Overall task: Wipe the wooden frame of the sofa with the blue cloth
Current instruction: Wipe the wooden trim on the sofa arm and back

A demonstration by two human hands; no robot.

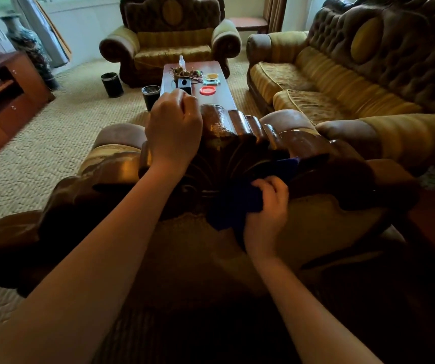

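While right hand (265,206) is pinching the soft, bunched blue cloth (233,203), left hand (174,132) is gripping the rigid carved wooden frame (226,132).

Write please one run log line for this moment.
right hand: grips blue cloth on carved wooden frame | left hand: curled on frame top

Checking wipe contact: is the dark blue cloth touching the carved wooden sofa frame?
Touching. The head view shows the dark blue cloth, gripped by the right hand, pressed against the carved wooden sofa frame with no gap.
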